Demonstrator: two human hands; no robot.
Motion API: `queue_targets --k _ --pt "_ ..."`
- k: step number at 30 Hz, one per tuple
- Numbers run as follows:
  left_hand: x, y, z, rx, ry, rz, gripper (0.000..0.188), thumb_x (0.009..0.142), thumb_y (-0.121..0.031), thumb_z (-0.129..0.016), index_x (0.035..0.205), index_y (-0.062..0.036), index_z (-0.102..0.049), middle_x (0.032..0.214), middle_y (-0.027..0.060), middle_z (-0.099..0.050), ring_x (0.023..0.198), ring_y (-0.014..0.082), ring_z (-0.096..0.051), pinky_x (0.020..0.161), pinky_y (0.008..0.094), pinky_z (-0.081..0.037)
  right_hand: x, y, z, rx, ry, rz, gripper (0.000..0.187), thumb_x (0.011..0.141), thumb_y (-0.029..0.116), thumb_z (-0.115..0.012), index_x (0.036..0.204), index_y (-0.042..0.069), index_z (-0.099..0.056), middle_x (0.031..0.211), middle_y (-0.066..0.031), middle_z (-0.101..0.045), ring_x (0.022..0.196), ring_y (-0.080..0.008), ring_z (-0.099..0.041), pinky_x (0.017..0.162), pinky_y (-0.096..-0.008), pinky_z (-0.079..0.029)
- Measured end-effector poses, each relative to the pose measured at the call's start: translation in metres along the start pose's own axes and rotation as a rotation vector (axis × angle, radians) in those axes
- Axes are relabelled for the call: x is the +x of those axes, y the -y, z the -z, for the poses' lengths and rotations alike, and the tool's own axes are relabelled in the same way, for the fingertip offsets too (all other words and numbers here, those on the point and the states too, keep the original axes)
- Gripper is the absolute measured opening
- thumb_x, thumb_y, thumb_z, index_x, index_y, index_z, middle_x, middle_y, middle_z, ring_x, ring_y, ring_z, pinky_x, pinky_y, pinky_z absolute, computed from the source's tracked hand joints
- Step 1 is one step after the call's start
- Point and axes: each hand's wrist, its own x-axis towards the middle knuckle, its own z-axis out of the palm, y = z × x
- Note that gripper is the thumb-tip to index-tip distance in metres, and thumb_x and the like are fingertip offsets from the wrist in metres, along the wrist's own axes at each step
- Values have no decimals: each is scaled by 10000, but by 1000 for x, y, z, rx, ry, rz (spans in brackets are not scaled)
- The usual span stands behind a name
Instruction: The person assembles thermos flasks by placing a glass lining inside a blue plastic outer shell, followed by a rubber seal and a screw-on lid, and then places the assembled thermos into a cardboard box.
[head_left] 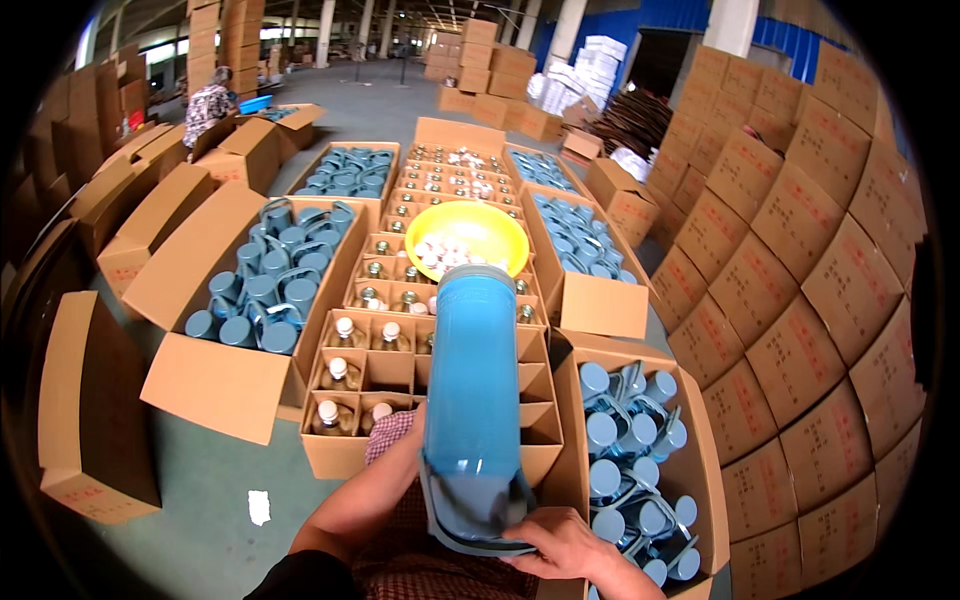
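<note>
A blue plastic thermos casing [475,370], long and cylindrical with a grey rim at its far end, is held in front of me. My right hand [555,540] grips the dark handle part at its near end, thumb on the edge. My left hand [415,430] reaches behind the casing's left side and holds it; its fingers are hidden. Beneath lies a divided carton [320,450] with glass thermos liners [340,375], some white-capped, in its compartments. Beyond the casing's far end, a yellow basin [505,240] holds many small white pieces.
Open cartons of blue thermos casings stand at left [265,285], at right [575,235] and by my right arm [640,435]. Stacked closed cartons [790,290] form a wall on the right. A person [208,105] works at the far left. A paper scrap [259,507] lies on the floor.
</note>
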Motion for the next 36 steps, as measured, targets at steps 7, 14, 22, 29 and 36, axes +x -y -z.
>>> queue_targets --k 7,14,22,29,36 --pt "-60 19 64 399 -45 -223 391 967 -335 -402 964 -5 -611 827 69 -645 674 138 -607 600 271 -508 61 -34 21 -121 -724 -86 199 785 106 -617 963 17 -626 1027 -137 -641 938 -291 -605 832 -409 -474" --pt "-103 -3 47 381 -79 -305 309 953 -256 -471 914 1 -639 762 23 -639 639 89 -584 550 203 -474 150 -40 24 7 -392 -151 440 836 305 -530 1199 59 -564 1200 -202 -559 1107 -338 -540 982 -362 -367" --pt "-89 15 116 -56 53 -131 235 940 -179 -483 1007 8 -610 878 64 -653 715 141 -631 633 239 -528 164 -104 5 400 -616 -130 704 925 548 -317 1306 -34 -428 1239 -204 -530 1160 -268 -501 989 -396 -369" --pt "-104 -15 110 114 -128 -187 226 889 -103 -522 1059 21 -602 958 81 -643 826 172 -625 728 273 -516 201 -58 2 631 -306 -148 364 892 236 -445 942 -63 -646 808 -116 -661 792 -179 -621 765 -282 -478" --pt "-123 -185 17 703 -70 -1056 757 705 -530 -679 1211 17 -541 1293 219 -477 1235 318 -436 1024 423 -335 277 -122 -52 1225 -140 307 524 912 390 -445 833 -93 -633 707 -153 -642 664 -186 -613 629 -270 -479"
